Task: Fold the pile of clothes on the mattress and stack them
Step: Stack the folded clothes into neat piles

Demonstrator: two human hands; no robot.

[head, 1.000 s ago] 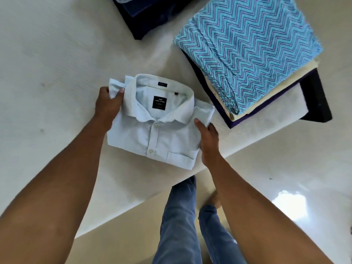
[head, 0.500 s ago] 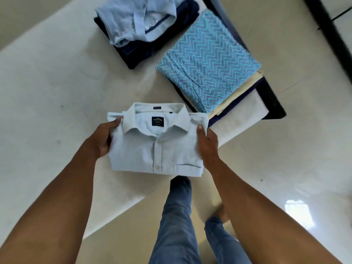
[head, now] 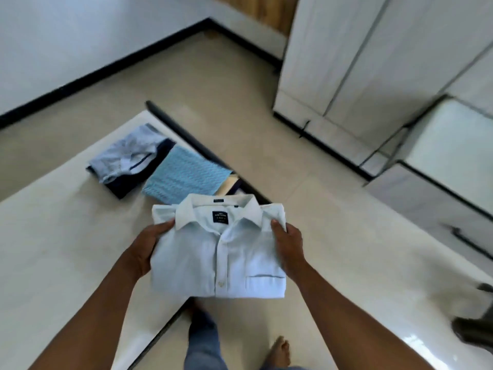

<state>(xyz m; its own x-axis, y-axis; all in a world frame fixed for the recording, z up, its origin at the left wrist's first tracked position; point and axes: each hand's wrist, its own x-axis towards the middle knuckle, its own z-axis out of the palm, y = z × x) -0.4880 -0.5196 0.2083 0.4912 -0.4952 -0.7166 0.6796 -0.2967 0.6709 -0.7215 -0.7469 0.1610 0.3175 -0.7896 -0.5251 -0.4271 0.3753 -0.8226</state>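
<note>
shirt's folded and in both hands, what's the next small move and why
Probably lower the folded shirt onto the zigzag-patterned stack: left hand and right hand grip its sides, and that stack lies just beyond on the mattress.

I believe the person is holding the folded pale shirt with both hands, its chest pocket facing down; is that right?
Not quite: in the head view the chest pocket faces up. The left hand and right hand do both hold the folded pale shirt.

Shirt (head: 218, 260) was pale woven cloth, matt, pressed smooth. Mattress (head: 53, 236) cover looked matt, finely textured. Floor tiles (head: 360, 303) shone glossy. Wardrobe (head: 333, 62) fronts were smooth.
</note>
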